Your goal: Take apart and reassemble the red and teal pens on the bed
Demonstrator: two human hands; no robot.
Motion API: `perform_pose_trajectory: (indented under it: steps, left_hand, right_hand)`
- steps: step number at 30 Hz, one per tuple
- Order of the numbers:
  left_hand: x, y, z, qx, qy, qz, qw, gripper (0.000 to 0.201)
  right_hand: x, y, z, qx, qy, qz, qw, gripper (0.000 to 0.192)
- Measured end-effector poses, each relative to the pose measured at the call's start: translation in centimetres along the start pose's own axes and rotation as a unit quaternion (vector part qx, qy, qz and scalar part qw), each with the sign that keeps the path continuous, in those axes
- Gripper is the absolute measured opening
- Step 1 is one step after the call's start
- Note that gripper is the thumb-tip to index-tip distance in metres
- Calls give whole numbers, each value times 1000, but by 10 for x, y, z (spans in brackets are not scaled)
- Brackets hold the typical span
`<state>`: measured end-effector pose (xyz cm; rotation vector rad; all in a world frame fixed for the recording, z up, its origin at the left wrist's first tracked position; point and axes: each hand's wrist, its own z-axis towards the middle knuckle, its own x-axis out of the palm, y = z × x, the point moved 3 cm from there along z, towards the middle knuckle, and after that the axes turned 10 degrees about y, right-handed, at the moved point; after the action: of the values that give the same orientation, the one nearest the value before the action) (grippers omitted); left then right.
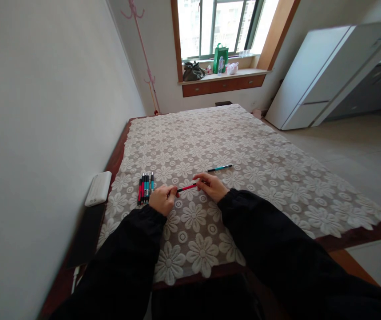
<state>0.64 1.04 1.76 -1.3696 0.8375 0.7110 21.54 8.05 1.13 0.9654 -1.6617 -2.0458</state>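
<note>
A red pen (187,187) is held level just above the lace tablecloth (244,151), gripped at both ends. My left hand (162,198) pinches its left end and my right hand (212,186) pinches its right end. To the left of my left hand lies a tight row of several red and teal pens (145,187), side by side. One teal pen (220,168) lies alone on the cloth just beyond my right hand. Both my arms wear black sleeves.
A white rectangular box (98,188) sits at the table's left edge by the wall. A white fridge (320,71) stands at the right. Bags and a green bag (220,58) sit on the window sill at the far end. A pink coat stand (144,49) leans in the corner.
</note>
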Motion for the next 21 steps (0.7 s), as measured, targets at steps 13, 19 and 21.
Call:
perform_pose_trajectory:
  steps: [13, 19, 21]
  left_hand:
    - [-1, 1, 1, -9, -2, -6, 1000, 47]
    - [-1, 1, 0, -11, 1, -6, 1000, 47]
    - [0, 1, 0, -10, -1, -6, 1000, 47]
  right_hand:
    - [-2, 4, -2, -17, -21, -86, 996, 24]
    - [-1, 2, -1, 22, 6, -51, 998, 27]
    - [-2, 3, -1, -12, -16, -59, 998, 30]
